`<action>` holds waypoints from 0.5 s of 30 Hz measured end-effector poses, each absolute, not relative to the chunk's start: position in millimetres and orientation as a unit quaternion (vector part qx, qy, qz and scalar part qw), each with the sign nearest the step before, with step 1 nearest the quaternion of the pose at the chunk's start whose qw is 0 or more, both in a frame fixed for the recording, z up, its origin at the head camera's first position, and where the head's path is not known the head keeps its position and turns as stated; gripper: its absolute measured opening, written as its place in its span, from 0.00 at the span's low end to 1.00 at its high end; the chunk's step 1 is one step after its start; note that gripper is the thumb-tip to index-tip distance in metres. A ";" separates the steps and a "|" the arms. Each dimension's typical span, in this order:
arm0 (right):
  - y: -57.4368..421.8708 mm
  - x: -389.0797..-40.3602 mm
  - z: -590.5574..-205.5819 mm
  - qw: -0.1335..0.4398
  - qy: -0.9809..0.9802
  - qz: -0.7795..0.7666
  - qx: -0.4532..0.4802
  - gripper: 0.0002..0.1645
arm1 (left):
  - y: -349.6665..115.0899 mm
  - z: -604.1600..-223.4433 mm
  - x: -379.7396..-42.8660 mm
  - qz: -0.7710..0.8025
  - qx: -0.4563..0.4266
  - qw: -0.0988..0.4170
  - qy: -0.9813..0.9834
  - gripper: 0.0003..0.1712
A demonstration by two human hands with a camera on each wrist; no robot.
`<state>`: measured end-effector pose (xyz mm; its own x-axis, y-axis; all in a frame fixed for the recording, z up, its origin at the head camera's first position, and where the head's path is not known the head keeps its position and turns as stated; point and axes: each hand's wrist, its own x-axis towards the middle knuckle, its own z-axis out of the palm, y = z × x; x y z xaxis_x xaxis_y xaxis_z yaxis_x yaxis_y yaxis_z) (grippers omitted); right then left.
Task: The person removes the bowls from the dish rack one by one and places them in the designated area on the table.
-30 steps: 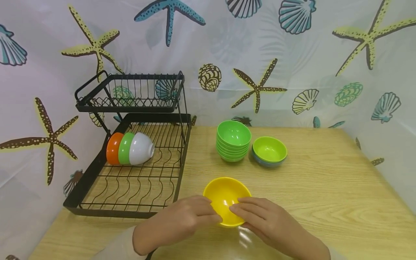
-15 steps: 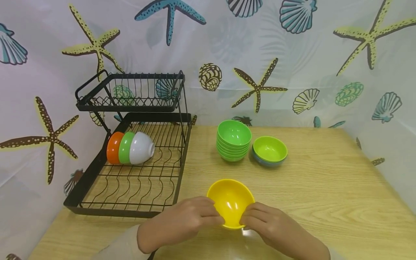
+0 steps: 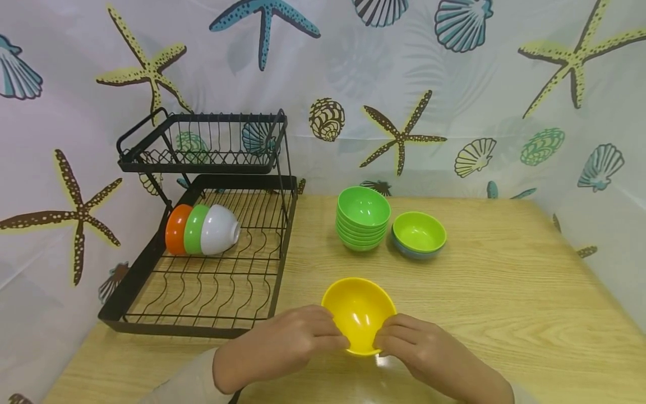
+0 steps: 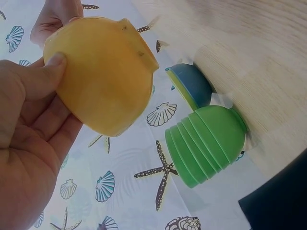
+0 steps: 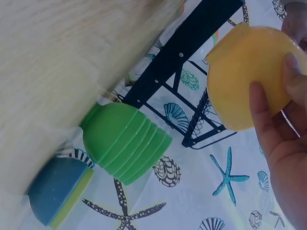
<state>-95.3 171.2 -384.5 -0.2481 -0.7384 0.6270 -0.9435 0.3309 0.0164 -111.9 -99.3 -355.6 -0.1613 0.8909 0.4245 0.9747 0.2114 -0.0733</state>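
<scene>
A yellow bowl (image 3: 357,306) is held between both hands near the front of the table, its inside facing up toward the head camera. The left hand (image 3: 292,343) grips its left rim, with the thumb (image 4: 56,62) pressed on the outer wall in the left wrist view. On the other side the right hand (image 3: 421,350) pinches the lower right rim, fingers over the inside edge. In the right wrist view, the right thumb and a finger lie against the outside of the yellow bowl (image 5: 240,76). The wrist views show the bowl raised off the tabletop.
To the left stands a black two-tier dish rack (image 3: 202,331), with an orange bowl (image 3: 175,231), a green bowl (image 3: 194,231) and a white bowl (image 3: 218,231) on edge. Behind the hands are a stack of green bowls (image 3: 362,219) and a lime bowl (image 3: 419,231) in a blue one (image 3: 418,255).
The yellow bowl has shifted slightly right. The right hand's fingers have moved from inside the bowl to its lower right rim. Over the last half second both hands have barely moved.
</scene>
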 end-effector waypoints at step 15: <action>177.4 -104.1 -369.3 0.298 -0.763 0.147 0.554 0.23 | -91.2 -354.2 -114.2 -0.148 -0.609 0.231 -0.744 0.16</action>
<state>-104.1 177.4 -369.3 -0.2085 -0.7588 0.6171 -0.9335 0.3426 0.1060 -114.2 -91.2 -354.2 -0.1514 0.8385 0.5234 0.9750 0.2140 -0.0607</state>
